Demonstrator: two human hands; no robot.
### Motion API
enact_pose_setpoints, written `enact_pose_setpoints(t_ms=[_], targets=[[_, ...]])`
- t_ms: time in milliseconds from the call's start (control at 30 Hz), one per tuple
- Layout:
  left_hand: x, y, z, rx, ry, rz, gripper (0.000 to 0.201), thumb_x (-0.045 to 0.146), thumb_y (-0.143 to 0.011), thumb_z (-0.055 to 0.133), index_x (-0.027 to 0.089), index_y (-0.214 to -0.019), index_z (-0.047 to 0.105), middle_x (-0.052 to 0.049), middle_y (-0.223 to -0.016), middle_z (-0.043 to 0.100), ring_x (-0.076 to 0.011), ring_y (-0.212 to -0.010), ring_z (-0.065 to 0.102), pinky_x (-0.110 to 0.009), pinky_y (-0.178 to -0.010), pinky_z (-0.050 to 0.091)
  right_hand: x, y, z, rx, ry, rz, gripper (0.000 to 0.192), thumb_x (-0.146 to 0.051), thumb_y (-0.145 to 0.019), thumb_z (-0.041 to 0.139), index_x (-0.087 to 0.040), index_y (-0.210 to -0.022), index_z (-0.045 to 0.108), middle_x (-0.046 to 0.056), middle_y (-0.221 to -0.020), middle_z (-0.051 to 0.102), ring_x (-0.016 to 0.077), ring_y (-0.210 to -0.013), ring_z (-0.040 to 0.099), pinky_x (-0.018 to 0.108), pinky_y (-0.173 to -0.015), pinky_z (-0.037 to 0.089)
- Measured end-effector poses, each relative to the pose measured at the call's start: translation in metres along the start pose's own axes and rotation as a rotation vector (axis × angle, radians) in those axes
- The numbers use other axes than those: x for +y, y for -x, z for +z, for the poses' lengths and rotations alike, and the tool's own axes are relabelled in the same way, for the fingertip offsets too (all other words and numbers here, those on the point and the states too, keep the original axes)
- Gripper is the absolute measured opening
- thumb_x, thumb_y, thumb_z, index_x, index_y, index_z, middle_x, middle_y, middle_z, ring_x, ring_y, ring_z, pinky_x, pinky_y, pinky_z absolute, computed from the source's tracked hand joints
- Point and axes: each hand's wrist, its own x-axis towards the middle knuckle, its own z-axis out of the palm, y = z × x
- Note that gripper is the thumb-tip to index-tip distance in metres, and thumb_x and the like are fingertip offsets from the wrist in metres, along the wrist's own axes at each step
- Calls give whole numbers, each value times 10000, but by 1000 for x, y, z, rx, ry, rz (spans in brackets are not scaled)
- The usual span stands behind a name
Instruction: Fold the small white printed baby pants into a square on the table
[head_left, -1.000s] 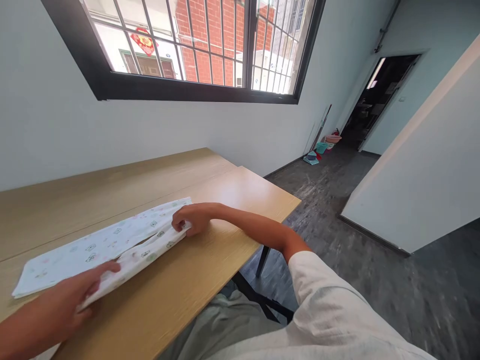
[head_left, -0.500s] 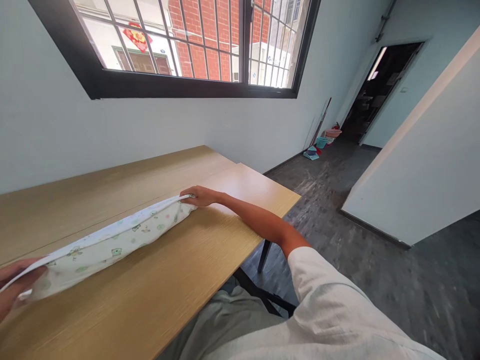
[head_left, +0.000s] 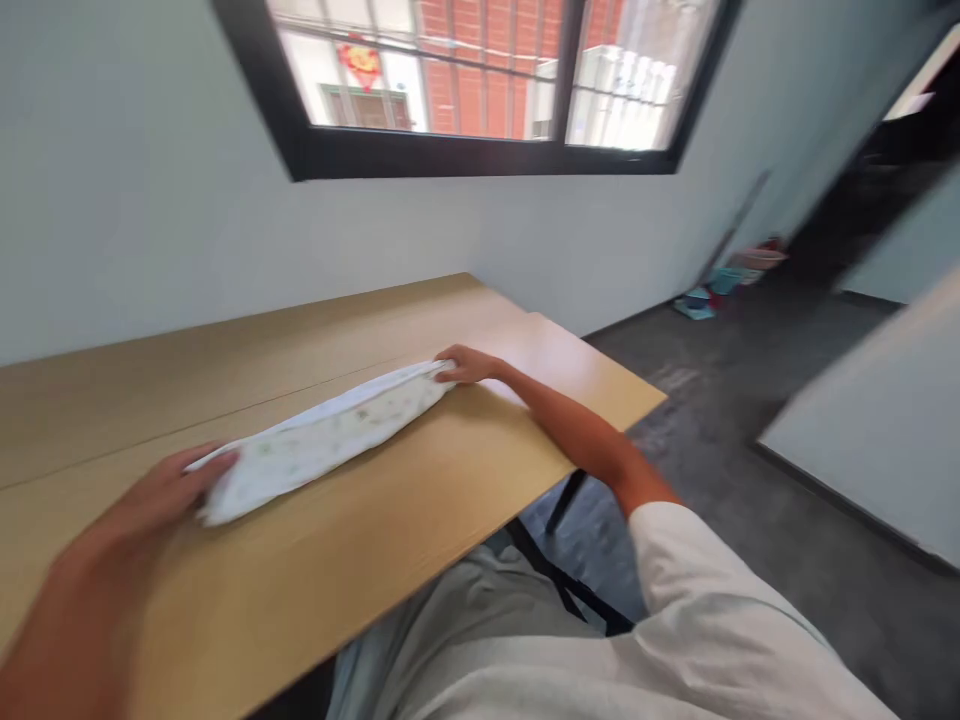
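Note:
A long folded strip of white cloth (head_left: 330, 437) with small printed figures stretches across the wooden table (head_left: 360, 560). My left hand (head_left: 176, 480) is closed on its near left end, thumb and fingers on either side of the fabric. At the far right end, my right hand (head_left: 469, 366) pinches the cloth between thumb and fingers. The strip sags a little between both hands, and its lower edge is close to the tabletop; motion blur hides whether it touches.
Behind the table are a pale wall (head_left: 187, 240) and a barred window (head_left: 480, 90). A seam runs along the tabletop. Basins (head_left: 757, 258) and a dustpan (head_left: 694, 304) stand on the dark floor at the right, near a doorway.
The view has swung to the left, so more of my left hand and forearm shows. Both hands keep hold of the cloth, which appears farther right and sags slightly more.

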Motion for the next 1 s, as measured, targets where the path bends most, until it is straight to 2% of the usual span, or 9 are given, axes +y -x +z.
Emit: enact_pose_setpoints(t_ms=[67, 133, 267, 333, 433, 500, 667, 833, 1000], targets=[[13, 13, -1, -123, 306, -62, 706, 754, -725, 639, 159, -1106, 623, -11, -1050, 719, -201, -941, 629, -259, -764, 520, 2, -3, 8, 119, 41, -17, 403, -533, -844, 537, -133, -801, 560, 1, -717, 497, 130, -662, 438, 225, -593, 348], [21, 19, 1, -98, 442, -101, 669, 674, -638, 756, 123, -989, 613, -9, -866, 676, -158, -780, 574, -224, -647, 463, 5, -7, 15, 188, 61, -19, 426, -561, -837, 509, -141, -799, 567, 17, -736, 527, 149, -691, 468, 240, -625, 379], [18, 18, 4, -115, 574, -193, 500, 585, -704, 728, 155, -885, 547, 51, -608, 425, -87, -520, 343, -202, -460, 241, 11, -13, 25, 278, 79, 13, 441, -557, -821, 488, -147, -915, 618, 51, -815, 615, 201, -753, 545, 278, -663, 423], [13, 20, 3, -162, 605, -174, 519, 546, -719, 746, 167, -1011, 543, 47, -647, 444, -94, -543, 383, -197, -480, 282, 12, -14, 29, 305, 122, 34, 415, -523, -820, 484, -153, -931, 636, 57, -848, 643, 214, -769, 569, 296, -690, 438], [5, 22, -2, -263, 584, -65, 741, 435, -670, 838, 215, -1274, 469, 41, -733, 501, -113, -616, 470, -204, -540, 377, 12, -14, 31, 330, 196, 83, 365, -462, -817, 492, -162, -939, 660, 63, -905, 671, 228, -809, 590, 319, -747, 451], [1, 22, -3, -304, 610, 11, 727, 367, -658, 856, 223, -1266, 485, 44, -749, 488, -105, -624, 468, -208, -554, 404, 10, -14, 32, 342, 236, 137, 335, -424, -818, 511, -164, -953, 673, 69, -922, 680, 238, -825, 595, 329, -774, 456], [-7, 12, 9, -241, 854, -18, 376, 297, -672, 805, 139, -967, 633, -1, -820, 467, -72, -608, 417, -193, -486, 393, 0, -13, 32, 329, 310, 291, 294, -347, -890, 494, -157, -1019, 678, 81, -930, 681, 237, -801, 592, 314, -746, 451], [-13, 5, 17, -218, 872, -79, 489, 180, -690, 753, 164, -1172, 673, -66, -1041, 535, -67, -624, 453, -178, -436, 422, -11, -13, 34, 277, 431, 353, 264, -282, -982, 420, -149, -1007, 647, 116, -933, 665, 252, -840, 581, 310, -743, 422], [-16, 7, 14, -294, 967, -90, 614, 156, -733, 731, 162, -1331, 592, -63, -985, 551, -58, -578, 468, -170, -434, 425, -18, -16, 32, 144, 450, 525, 185, -291, -1009, 455, -170, -1027, 594, 127, -922, 652, 251, -771, 575, 303, -669, 403]])
